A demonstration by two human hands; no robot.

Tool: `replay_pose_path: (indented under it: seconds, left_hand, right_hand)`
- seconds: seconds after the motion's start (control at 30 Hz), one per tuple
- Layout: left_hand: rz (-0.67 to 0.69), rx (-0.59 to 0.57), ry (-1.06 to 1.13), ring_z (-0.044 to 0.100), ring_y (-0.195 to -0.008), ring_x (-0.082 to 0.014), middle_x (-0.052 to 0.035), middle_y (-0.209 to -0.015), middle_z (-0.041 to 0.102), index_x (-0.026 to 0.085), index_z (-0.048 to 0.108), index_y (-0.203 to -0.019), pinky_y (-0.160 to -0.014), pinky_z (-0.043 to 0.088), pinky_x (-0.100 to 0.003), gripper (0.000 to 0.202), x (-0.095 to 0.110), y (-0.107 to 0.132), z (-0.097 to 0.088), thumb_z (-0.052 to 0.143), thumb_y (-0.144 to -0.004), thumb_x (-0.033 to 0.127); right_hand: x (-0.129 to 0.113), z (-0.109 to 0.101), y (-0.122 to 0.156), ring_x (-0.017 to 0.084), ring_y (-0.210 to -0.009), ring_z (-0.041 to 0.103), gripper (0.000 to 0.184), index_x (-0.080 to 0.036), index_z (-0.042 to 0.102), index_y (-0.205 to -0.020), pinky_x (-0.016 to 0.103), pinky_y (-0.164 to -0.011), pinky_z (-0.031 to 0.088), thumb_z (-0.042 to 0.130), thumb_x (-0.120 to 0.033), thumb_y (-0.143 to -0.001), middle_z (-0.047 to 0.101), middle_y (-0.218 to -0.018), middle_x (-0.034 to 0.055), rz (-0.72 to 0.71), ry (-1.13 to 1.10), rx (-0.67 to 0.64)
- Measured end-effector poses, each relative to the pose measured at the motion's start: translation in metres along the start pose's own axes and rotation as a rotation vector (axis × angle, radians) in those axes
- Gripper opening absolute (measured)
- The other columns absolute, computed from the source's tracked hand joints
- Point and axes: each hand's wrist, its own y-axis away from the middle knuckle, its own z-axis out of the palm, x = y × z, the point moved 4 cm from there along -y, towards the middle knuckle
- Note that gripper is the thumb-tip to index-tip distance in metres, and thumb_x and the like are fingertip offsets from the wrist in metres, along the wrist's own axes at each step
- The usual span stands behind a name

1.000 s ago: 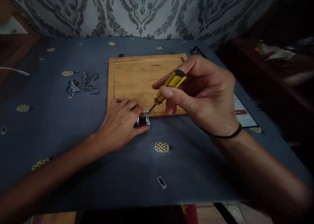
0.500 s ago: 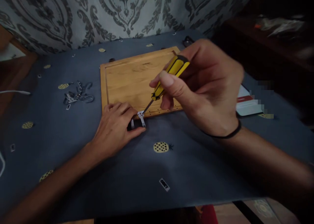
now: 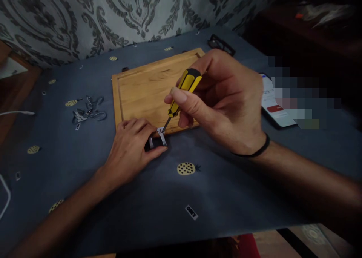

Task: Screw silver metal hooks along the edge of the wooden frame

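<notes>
My right hand [image 3: 226,103] is closed round a yellow and black screwdriver [image 3: 182,92], held tilted with its tip down on a small metal bracket [image 3: 160,135]. My left hand [image 3: 131,148] lies on the blue cloth with its fingers curled, pinning that bracket against the near edge of a wooden board [image 3: 141,92]. The bracket's silver ends stick out past my left thumb. Whatever the tip touches is too small to make out.
A pile of metal hooks and brackets [image 3: 89,109] lies to the left of the board. A phone [image 3: 273,105] rests at the right and a dark pair of glasses [image 3: 220,45] at the back. White cable [image 3: 17,113] crosses the left edge. The table's front edge is near.
The view has swung and tilted, so the board sits further left and turned. Both hands stay at the bracket; the screwdriver stands a little steeper and its handle has shifted left.
</notes>
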Motion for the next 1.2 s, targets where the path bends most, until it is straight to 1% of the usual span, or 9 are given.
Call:
replay_pose_path:
  seconds: [0.17, 0.27, 0.43, 0.7, 0.77, 0.87, 0.93, 1.1, 1.2]
  left_hand:
    - [0.002, 0.032, -0.004, 0.065, -0.1, -0.0283, -0.0055, -0.101, 0.07, 0.022, 0.071, -0.102, -0.088, 0.048, -0.045, 0.026, -0.0013, 0.0017, 0.002, 0.076, -0.087, 0.042]
    - [0.009, 0.036, -0.011, 0.065, -0.099, -0.0275, -0.0049, -0.102, 0.071, 0.022, 0.07, -0.103, -0.087, 0.048, -0.045, 0.026, -0.0013, 0.0022, 0.0027, 0.075, -0.088, 0.043]
    - [0.008, 0.037, -0.027, 0.065, -0.1, -0.0273, -0.0049, -0.102, 0.071, 0.022, 0.07, -0.102, -0.087, 0.048, -0.044, 0.025, -0.0009, 0.0016, 0.0017, 0.075, -0.089, 0.043]
    - [0.02, 0.049, -0.012, 0.065, -0.099, -0.0272, -0.0048, -0.101, 0.071, 0.022, 0.07, -0.102, -0.088, 0.047, -0.044, 0.027, -0.0015, 0.0023, 0.0024, 0.074, -0.089, 0.045]
    - [0.025, 0.059, -0.015, 0.066, -0.099, -0.0278, -0.0053, -0.101, 0.071, 0.021, 0.071, -0.102, -0.088, 0.048, -0.045, 0.028, -0.001, 0.0027, 0.002, 0.075, -0.088, 0.044]
    - [0.019, 0.048, -0.008, 0.066, -0.099, -0.0285, -0.0059, -0.103, 0.071, 0.021, 0.071, -0.101, -0.087, 0.048, -0.046, 0.027, -0.0006, 0.0027, 0.0017, 0.075, -0.088, 0.043]
    - [0.009, 0.033, 0.0, 0.066, -0.1, -0.0286, -0.0058, -0.103, 0.072, 0.021, 0.071, -0.099, -0.087, 0.048, -0.045, 0.024, -0.0007, 0.0024, 0.0018, 0.076, -0.087, 0.042]
    - [0.005, 0.038, -0.003, 0.066, -0.1, -0.0284, -0.0055, -0.103, 0.071, 0.021, 0.071, -0.1, -0.088, 0.047, -0.046, 0.024, -0.0015, 0.002, 0.0017, 0.078, -0.086, 0.039]
    - [0.007, 0.033, -0.007, 0.066, -0.101, -0.0288, -0.0056, -0.103, 0.071, 0.02, 0.071, -0.102, -0.088, 0.048, -0.046, 0.027, -0.0018, 0.0021, 0.0021, 0.078, -0.085, 0.041]
  right_hand:
    - [0.0031, 0.0004, 0.0004, 0.009, -0.047, 0.059, 0.037, -0.023, 0.051, -0.081, 0.026, -0.042, 0.045, 0.074, -0.052, -0.087, 0.072, -0.084, -0.001, -0.034, -0.047, -0.012]
    - [0.0034, 0.0005, 0.0002, 0.008, -0.047, 0.059, 0.039, -0.023, 0.05, -0.079, 0.025, -0.042, 0.045, 0.076, -0.05, -0.086, 0.071, -0.083, -0.0014, -0.04, -0.06, -0.017]
    - [0.005, 0.0014, 0.0005, 0.006, -0.047, 0.057, 0.039, -0.023, 0.051, -0.079, 0.023, -0.043, 0.046, 0.077, -0.052, -0.085, 0.07, -0.084, -0.0025, 0.007, -0.066, -0.022]
    - [0.0074, 0.0022, -0.0002, 0.007, -0.051, 0.06, 0.04, -0.023, 0.052, -0.081, 0.022, -0.044, 0.05, 0.078, -0.053, -0.083, 0.066, -0.082, -0.0032, -0.02, -0.06, -0.05]
    - [0.0061, 0.002, -0.0009, 0.008, -0.056, 0.063, 0.036, -0.023, 0.055, -0.086, 0.021, -0.048, 0.054, 0.077, -0.052, -0.084, 0.065, -0.085, -0.003, -0.006, -0.047, -0.087]
    - [0.0029, 0.0033, -0.0023, 0.008, -0.059, 0.067, 0.029, -0.022, 0.06, -0.096, 0.021, -0.055, 0.057, 0.069, -0.05, -0.092, 0.066, -0.087, -0.0025, -0.009, -0.022, -0.183]
    - [0.0017, 0.0041, -0.0029, 0.008, -0.058, 0.068, 0.027, -0.021, 0.062, -0.095, 0.019, -0.055, 0.057, 0.067, -0.047, -0.094, 0.065, -0.084, -0.003, -0.02, -0.022, -0.222]
    - [0.004, 0.0025, -0.0028, 0.006, -0.053, 0.062, 0.031, -0.02, 0.06, -0.085, 0.019, -0.046, 0.053, 0.076, -0.046, -0.086, 0.069, -0.093, -0.0018, 0.007, -0.025, -0.168]
    - [0.0047, 0.0016, -0.0027, 0.004, -0.051, 0.058, 0.034, -0.02, 0.058, -0.084, 0.017, -0.044, 0.05, 0.081, -0.044, -0.082, 0.069, -0.089, -0.003, 0.005, -0.017, -0.151]
